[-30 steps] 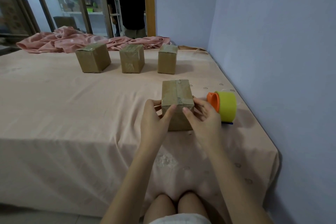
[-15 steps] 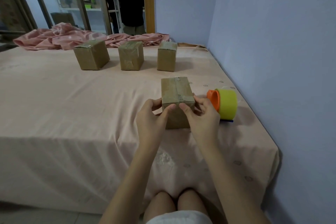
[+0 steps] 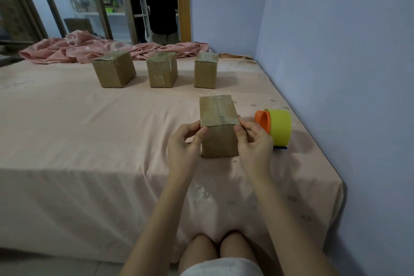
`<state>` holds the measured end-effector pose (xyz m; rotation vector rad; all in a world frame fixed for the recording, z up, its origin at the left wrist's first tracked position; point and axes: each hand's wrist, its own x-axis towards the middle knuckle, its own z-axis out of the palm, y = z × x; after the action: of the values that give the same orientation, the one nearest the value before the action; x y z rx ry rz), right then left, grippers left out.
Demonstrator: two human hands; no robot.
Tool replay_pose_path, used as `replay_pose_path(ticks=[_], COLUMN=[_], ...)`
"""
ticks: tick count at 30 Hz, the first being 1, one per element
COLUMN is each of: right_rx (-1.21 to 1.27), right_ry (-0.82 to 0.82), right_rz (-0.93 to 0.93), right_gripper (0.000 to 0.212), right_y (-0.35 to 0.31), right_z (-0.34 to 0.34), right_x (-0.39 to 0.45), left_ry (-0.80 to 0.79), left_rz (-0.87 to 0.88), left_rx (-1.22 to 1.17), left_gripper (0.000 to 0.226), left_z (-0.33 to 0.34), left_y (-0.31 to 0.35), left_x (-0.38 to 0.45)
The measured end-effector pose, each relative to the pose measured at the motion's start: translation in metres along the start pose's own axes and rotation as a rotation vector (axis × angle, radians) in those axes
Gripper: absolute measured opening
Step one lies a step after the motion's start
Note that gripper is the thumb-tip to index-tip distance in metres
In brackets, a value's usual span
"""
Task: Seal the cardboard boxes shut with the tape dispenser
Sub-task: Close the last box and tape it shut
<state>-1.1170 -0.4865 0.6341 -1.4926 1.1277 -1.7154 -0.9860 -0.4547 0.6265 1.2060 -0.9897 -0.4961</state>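
Observation:
A small cardboard box (image 3: 218, 116) with clear tape along its top stands on the bed in front of me. My left hand (image 3: 182, 144) grips its near left corner, thumb on the front face. My right hand (image 3: 254, 143) grips the near right corner, thumb pressing the front edge. The yellow and orange tape dispenser (image 3: 276, 126) lies on the sheet just right of the box, untouched. Three more taped boxes stand in a row farther back: left box (image 3: 113, 71), middle box (image 3: 161, 69), right box (image 3: 205, 69).
The bed's pink sheet (image 3: 89, 130) stretches left. A crumpled pink blanket (image 3: 85, 49) lies at the far edge. A blue wall (image 3: 336, 63) runs close along the right. A person in a black shirt (image 3: 160, 4) stands beyond the bed by a glass door.
My thumbs have slid apart from the middle of the box's near top edge out to its two corners. The box and dispenser stay in place.

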Motion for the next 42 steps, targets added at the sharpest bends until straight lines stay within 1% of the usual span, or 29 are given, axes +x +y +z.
replay_pose_path(ticks=[3,5,7,9,11,12,14,15,16,17,20,21,22,24,25,27,29,30,31,33,34,36,38,39,42], right_rx=[-0.025,-0.025,0.109,0.227,0.204,0.186,0.126,0.080,0.045,0.032,0.088,0.092,0.066,0.027,0.047,0.050,-0.041,-0.102,-0.185,-0.366,-0.434,-0.529,-0.605,-0.641,-0.698], right_ry=[0.035,0.042,0.023,0.007,-0.054,-0.090,-0.161,-0.195,-0.211,-0.219,-0.286,-0.292,-0.270,-0.181,-0.156,-0.180,-0.223,-0.220,-0.201,-0.168,-0.164,-0.207,-0.293,-0.333,-0.389], right_rz=[-0.027,-0.001,0.121,0.247,0.331,0.378,0.463,0.486,0.500,0.524,0.595,0.583,0.539,0.398,0.325,0.193,0.080,0.023,-0.048,-0.203,-0.251,-0.270,-0.257,-0.245,-0.240], right_gripper=[0.022,0.021,0.023,0.020,0.017,0.018,0.024,0.030,0.038,0.043,0.044,0.044,0.043,0.040,0.038,0.037,0.045,0.050,0.053,0.062,0.065,0.069,0.075,0.077,0.079], right_y=[0.004,0.005,0.005,0.005,0.010,0.013,0.019,0.020,0.021,0.022,0.022,0.020,0.017,0.009,0.004,-0.006,-0.011,-0.012,-0.012,-0.013,-0.013,-0.008,0.000,0.004,0.015], right_z=[0.000,0.000,0.003,0.009,0.016,0.020,0.029,0.034,0.039,0.043,0.051,0.051,0.049,0.041,0.034,0.020,0.009,0.005,0.002,-0.001,-0.002,0.000,0.000,0.000,-0.003], right_x=[-0.002,-0.001,0.006,0.020,0.039,0.049,0.064,0.068,0.071,0.073,0.070,0.067,0.063,0.051,0.042,0.018,-0.007,-0.018,-0.029,-0.048,-0.056,-0.066,-0.073,-0.075,-0.075], left_ry=[-0.034,-0.057,-0.049,-0.032,0.002,0.015,0.066,0.119,0.154,0.137,-0.097,-0.146,-0.164,-0.134,-0.099,0.000,0.026,0.004,-0.028,-0.120,-0.176,-0.258,-0.295,-0.310,-0.372], left_rz=[0.000,-0.062,-0.115,-0.161,-0.224,-0.238,-0.216,-0.201,-0.181,-0.150,-0.053,-0.043,-0.047,-0.044,-0.030,-0.034,-0.081,-0.104,-0.126,-0.179,-0.205,-0.248,-0.273,-0.284,-0.323], left_rx=[-0.020,-0.102,-0.122,-0.161,-0.180,-0.155,0.003,0.088,0.125,0.118,0.055,0.057,0.060,0.031,0.001,-0.037,-0.049,-0.043,-0.037,-0.049,-0.058,-0.077,-0.074,-0.051,0.013], left_gripper=[0.013,0.018,0.023,0.027,0.033,0.037,0.041,0.040,0.039,0.037,0.038,0.041,0.047,0.062,0.062,0.052,0.036,0.032,0.032,0.040,0.044,0.042,0.028,0.025,0.034], left_z=[-0.002,-0.006,-0.012,-0.017,-0.019,-0.021,-0.023,-0.024,-0.023,-0.021,-0.005,0.001,0.005,0.006,0.004,-0.002,-0.006,-0.005,-0.003,0.006,0.012,0.026,0.038,0.043,0.053], left_y=[0.001,0.003,0.005,0.008,0.009,0.008,0.005,0.003,0.001,-0.001,-0.001,0.000,0.001,0.005,0.008,0.014,0.020,0.021,0.022,0.022,0.023,0.023,0.018,0.015,0.004], left_x=[-0.001,0.000,0.004,0.006,0.006,0.004,-0.008,-0.016,-0.026,-0.036,-0.065,-0.071,-0.071,-0.058,-0.047,-0.019,0.011,0.025,0.040,0.065,0.075,0.087,0.092,0.094,0.097])
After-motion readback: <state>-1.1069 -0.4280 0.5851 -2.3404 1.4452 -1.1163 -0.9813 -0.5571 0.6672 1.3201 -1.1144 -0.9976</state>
